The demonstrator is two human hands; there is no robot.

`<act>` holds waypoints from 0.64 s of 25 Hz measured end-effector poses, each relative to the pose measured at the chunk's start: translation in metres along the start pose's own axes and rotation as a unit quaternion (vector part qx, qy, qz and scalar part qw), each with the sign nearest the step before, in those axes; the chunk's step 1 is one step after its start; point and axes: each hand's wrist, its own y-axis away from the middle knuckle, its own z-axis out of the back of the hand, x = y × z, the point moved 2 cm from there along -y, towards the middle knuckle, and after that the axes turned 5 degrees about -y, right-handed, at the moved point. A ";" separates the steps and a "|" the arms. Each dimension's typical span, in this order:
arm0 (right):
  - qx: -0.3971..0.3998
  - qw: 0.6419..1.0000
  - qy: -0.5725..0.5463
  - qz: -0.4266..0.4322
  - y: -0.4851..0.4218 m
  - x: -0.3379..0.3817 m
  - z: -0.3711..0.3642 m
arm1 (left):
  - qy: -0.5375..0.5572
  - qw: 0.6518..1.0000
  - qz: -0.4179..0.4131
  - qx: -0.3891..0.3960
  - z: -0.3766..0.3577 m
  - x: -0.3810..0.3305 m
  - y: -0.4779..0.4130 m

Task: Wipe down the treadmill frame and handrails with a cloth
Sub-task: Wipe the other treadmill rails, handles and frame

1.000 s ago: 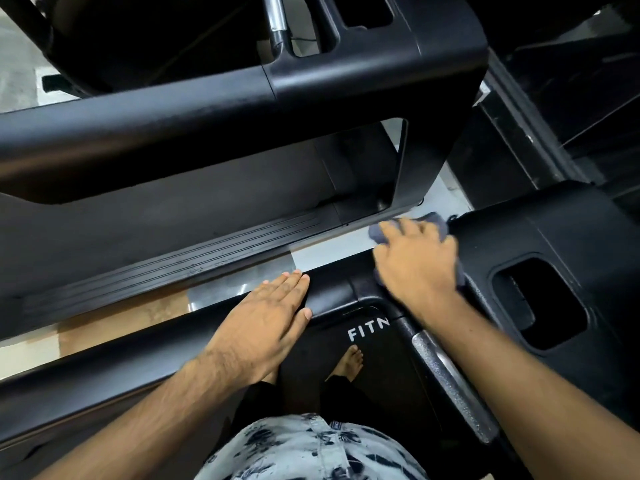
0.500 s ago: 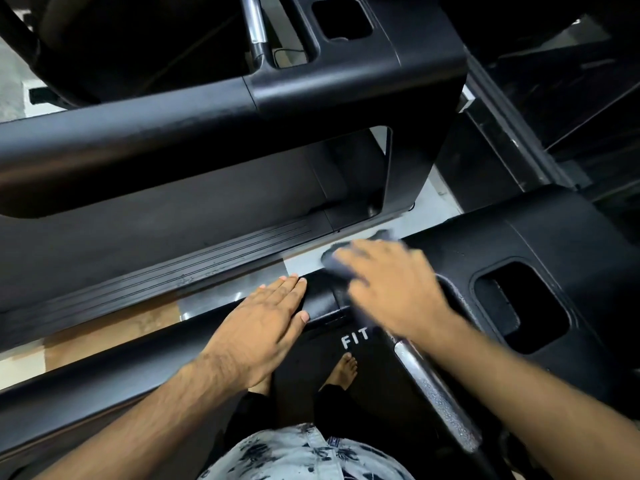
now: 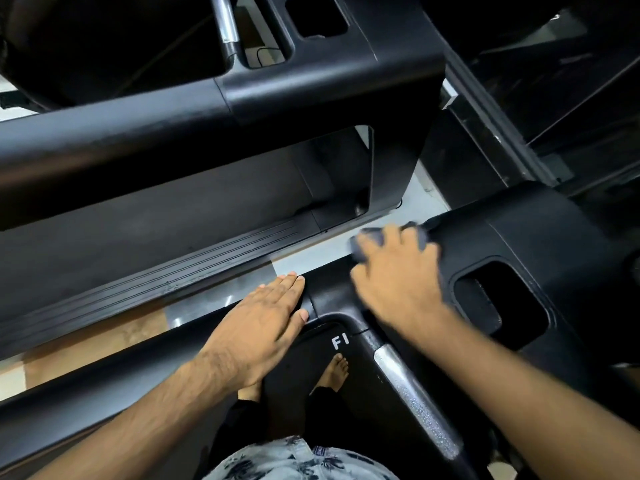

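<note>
My right hand point(image 3: 398, 282) holds a bunched grey-blue cloth point(image 3: 372, 237) against the black treadmill frame point(image 3: 536, 230), at the corner where the console housing meets the left handrail point(image 3: 104, 403). The cloth shows between and past my fingertips; the hand is motion-blurred. My left hand point(image 3: 263, 320) lies flat, fingers straight and together, on the handrail's top just left of that corner. The two hands are a short gap apart.
A silver grip bar point(image 3: 415, 407) runs down beneath my right forearm. A rectangular recess point(image 3: 498, 299) opens in the console to the right of my hand. A second black treadmill point(image 3: 138, 147) stands close on the left across a strip of floor point(image 3: 311, 261). My bare foot point(image 3: 334, 372) stands on the belt.
My right hand swept the cloth left toward my left hand, then back right and up onto the console corner. The left hand has stayed in place on the rail.
</note>
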 end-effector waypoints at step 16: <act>0.011 0.999 -0.034 0.008 -0.007 -0.033 -0.005 | 0.005 1.000 -0.028 0.004 0.003 -0.024 -0.029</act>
